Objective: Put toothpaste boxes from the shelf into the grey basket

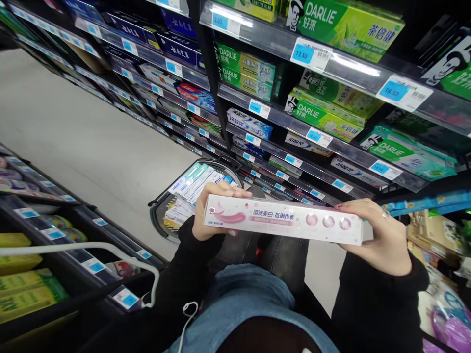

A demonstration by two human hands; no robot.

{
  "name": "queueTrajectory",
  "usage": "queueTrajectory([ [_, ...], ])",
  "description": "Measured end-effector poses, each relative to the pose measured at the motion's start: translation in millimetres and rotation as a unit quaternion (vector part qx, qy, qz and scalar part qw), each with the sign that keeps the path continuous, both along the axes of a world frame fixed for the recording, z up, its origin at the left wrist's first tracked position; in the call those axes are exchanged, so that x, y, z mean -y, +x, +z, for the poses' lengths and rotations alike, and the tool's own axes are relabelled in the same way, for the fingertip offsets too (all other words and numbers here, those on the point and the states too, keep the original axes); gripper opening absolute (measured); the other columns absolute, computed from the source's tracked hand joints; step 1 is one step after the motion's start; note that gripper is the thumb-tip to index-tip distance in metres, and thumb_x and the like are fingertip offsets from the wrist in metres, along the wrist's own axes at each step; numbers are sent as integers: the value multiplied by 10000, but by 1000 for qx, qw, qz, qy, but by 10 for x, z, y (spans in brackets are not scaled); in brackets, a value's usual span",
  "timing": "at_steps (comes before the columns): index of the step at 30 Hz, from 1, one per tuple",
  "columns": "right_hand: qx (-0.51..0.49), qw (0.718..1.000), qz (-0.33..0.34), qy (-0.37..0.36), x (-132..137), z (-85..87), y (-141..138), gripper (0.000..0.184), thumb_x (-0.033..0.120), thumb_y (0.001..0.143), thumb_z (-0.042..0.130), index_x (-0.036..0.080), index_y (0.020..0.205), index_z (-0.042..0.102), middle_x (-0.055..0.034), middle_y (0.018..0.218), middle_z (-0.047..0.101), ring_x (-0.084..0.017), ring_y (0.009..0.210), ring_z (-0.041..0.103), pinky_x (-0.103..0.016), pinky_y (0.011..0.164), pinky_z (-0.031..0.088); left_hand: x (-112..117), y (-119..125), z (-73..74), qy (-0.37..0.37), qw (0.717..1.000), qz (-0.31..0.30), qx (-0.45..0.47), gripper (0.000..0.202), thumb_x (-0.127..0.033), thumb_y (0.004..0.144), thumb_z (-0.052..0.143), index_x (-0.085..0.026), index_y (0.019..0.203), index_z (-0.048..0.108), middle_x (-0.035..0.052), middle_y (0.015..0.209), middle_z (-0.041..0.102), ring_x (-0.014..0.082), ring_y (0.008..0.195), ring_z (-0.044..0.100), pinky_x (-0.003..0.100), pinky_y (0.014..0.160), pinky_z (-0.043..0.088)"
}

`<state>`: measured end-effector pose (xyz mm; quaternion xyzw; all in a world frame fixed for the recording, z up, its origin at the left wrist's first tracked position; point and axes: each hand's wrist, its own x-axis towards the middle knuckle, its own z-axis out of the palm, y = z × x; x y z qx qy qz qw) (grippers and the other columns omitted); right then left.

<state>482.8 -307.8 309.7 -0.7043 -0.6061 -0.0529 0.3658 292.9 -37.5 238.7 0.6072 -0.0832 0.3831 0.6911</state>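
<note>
My left hand (210, 215) and right hand (384, 242) each grip one end of the long pink-and-white cardboard toothpaste box (279, 220), flat just in front of me; it looks light and stiff but easy to squash, so holding the ends seems best.

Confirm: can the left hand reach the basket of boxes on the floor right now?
Probably yes. The basket sits open-topped just beyond the left hand, with nothing between them. But that hand grips one end of the pink box; the right hand holds the other end.
</note>
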Motion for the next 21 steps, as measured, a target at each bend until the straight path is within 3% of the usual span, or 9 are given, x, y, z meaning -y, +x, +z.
queueTrajectory([
  [8,-34,999,6,34,-14,-33,-65,428,277,720,769,251,1114,604,-89,974,688,-284,920,668,-430,754,551,-30,-36,-51,-19,1000,-2,-21,593,-370,488,930,-244,939,568,-7,903,624,250,935,684,386,829,575],
  [13,-129,990,10,48,-11,-162,-60,449,272,714,781,251,1124,598,-92,1032,666,-298,973,661,-459,822,544,-8,-28,-116,-33,999,3,-34,599,-370,504,922,-226,958,559,16,934,619,261,940,684,397,845,558],
  [17,-196,978,-59,46,15,-366,18,422,371,710,777,226,1073,619,-80,981,668,-266,895,656,-392,734,554,39,-25,-198,-69,992,13,-100,621,-421,593,872,-216,1092,565,51,987,650,228,899,678,331,800,548],
  [21,-346,929,-124,35,-21,-685,107,376,436,768,707,193,1046,637,-90,985,681,-245,861,660,-353,678,563,60,3,-279,-87,976,35,-198,632,-425,641,830,-189,1161,559,41,997,642,177,847,654,245,721,530],
])
